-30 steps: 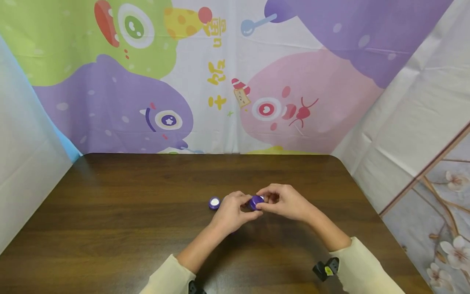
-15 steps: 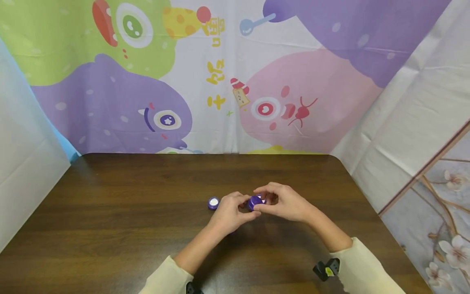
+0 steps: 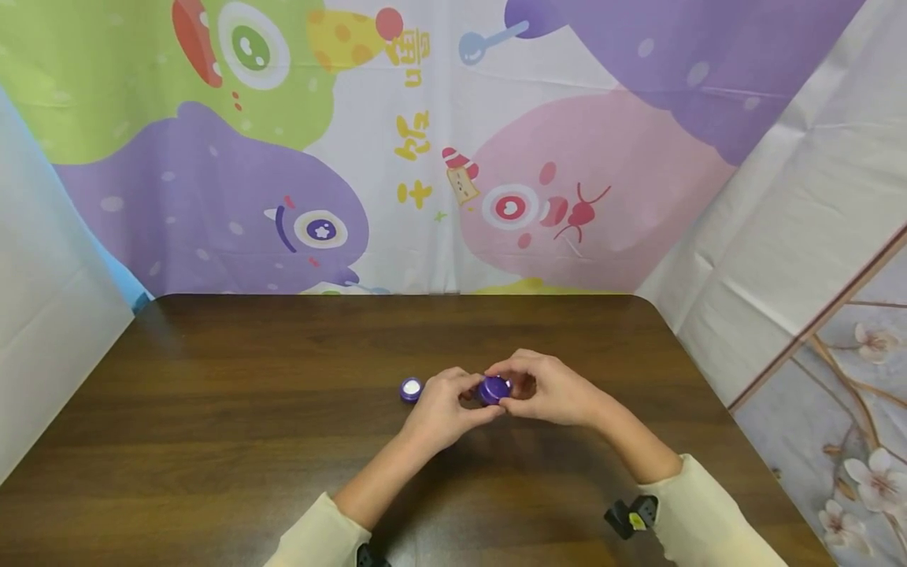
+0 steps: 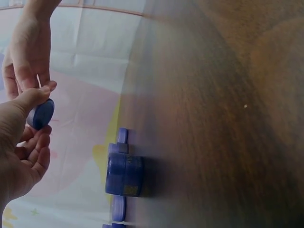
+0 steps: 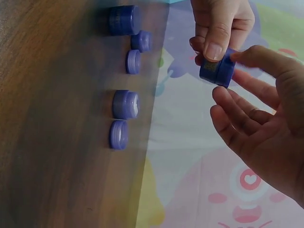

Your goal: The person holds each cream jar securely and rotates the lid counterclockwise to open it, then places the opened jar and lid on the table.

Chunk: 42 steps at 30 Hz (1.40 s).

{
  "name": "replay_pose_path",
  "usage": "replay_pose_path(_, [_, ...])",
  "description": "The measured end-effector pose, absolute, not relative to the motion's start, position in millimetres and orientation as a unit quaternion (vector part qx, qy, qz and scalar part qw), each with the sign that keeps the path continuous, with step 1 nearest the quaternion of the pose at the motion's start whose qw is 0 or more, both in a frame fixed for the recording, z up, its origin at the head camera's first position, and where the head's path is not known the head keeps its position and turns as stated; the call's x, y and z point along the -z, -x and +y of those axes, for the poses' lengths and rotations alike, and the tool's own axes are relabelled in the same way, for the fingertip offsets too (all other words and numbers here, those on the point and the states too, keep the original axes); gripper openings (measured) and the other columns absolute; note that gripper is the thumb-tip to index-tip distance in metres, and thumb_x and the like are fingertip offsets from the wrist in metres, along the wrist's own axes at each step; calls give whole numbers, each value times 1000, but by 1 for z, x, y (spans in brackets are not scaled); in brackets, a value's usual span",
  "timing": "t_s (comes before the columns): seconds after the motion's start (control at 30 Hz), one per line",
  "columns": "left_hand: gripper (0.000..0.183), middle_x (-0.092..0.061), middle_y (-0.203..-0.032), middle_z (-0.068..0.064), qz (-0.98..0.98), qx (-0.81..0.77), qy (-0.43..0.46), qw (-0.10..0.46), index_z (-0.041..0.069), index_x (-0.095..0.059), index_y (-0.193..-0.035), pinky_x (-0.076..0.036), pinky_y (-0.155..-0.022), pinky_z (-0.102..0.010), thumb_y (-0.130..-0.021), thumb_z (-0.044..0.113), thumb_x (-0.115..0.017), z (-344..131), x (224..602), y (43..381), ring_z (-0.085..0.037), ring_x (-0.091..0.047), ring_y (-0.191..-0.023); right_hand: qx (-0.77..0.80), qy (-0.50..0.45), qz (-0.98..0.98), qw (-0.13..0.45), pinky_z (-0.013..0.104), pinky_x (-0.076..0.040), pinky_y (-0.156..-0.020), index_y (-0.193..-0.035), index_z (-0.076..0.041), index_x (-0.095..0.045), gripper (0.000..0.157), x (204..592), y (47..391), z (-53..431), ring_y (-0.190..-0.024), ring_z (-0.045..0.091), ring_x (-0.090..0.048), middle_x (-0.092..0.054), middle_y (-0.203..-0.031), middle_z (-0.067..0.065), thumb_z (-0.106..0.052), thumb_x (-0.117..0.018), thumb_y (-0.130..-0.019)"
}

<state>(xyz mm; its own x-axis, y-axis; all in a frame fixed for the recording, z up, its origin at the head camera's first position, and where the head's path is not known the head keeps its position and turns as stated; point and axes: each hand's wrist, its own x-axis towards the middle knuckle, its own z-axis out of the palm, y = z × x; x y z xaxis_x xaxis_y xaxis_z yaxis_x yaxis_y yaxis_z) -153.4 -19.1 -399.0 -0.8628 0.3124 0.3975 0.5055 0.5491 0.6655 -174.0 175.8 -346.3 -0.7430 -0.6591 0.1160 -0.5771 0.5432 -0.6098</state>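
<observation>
A small purple screw-lid jar [image 3: 494, 390] is held up over the table between both hands. My left hand [image 3: 441, 409] grips it from the left, its thumb lying across the jar's side [image 5: 209, 69] in the right wrist view. From the right, my right hand [image 3: 556, 390] pinches the jar's edge with thumb and fingertips. The round purple end [image 4: 43, 114] shows in the left wrist view. Left of the hands, an open jar [image 3: 411, 390] with a white inside stands on the table; the left hand hides other pieces in the head view.
In the right wrist view, several purple pieces stand on the wooden table [image 3: 248, 441]: a larger jar [image 5: 124, 20], a small jar [image 5: 142, 41], a lid [image 5: 133, 61], an open jar [image 5: 125, 104] and another lid [image 5: 118, 134]. A cartoon-print curtain [image 3: 439, 260] hangs behind.
The held jar has turned slightly in the fingers, its round purple top now facing the head camera more fully. The right fingertips have shifted round its edge; both hands stay in place.
</observation>
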Motion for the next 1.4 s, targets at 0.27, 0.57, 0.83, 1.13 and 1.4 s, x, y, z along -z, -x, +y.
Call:
replay_pose_path(0.27, [36,-64,-80,-2,-872,416,233,111,6,-72,-98,-45,-63,-17,-73,29,-80,-19,397,152,-11,-55,-73,318,334,886,54,20,-47,-64,-110,-8,-64,33,345,175,175,-73,7,-52,-61,-84,0,-24,-72,-82])
replay_pose_path(0.57, [39,-65,-82,-3,-873,413,236,105,3,-71,-102,-47,-64,-17,-73,28,-79,-20,395,152,-11,-57,-74,320,354,876,62,22,-52,-70,-111,-11,-64,34,344,174,175,-76,7,-56,-61,-93,0,-18,-74,-79])
replay_pose_path(0.83, [36,-64,-80,-1,-871,414,239,112,6,-72,-98,-46,-63,-17,-73,30,-80,-20,397,151,-12,-57,-73,321,348,879,48,24,-51,-70,-110,-10,-64,32,345,173,175,-77,8,-56,-61,-90,-1,-20,-73,-81])
replay_pose_path(1.13, [39,-65,-82,-2,-872,416,235,104,4,-71,-102,-47,-65,-17,-73,29,-79,-20,397,150,-10,-56,-75,325,353,875,68,21,-51,-69,-110,-12,-65,31,343,171,174,-76,7,-56,-60,-96,-1,-19,-74,-80])
replay_pose_path(1.4, [36,-63,-78,-1,-871,417,234,115,6,-72,-98,-45,-63,-17,-73,30,-80,-21,398,150,-10,-55,-72,323,352,877,40,22,-50,-66,-111,-10,-64,34,342,170,175,-75,13,-57,-62,-92,2,-20,-74,-80])
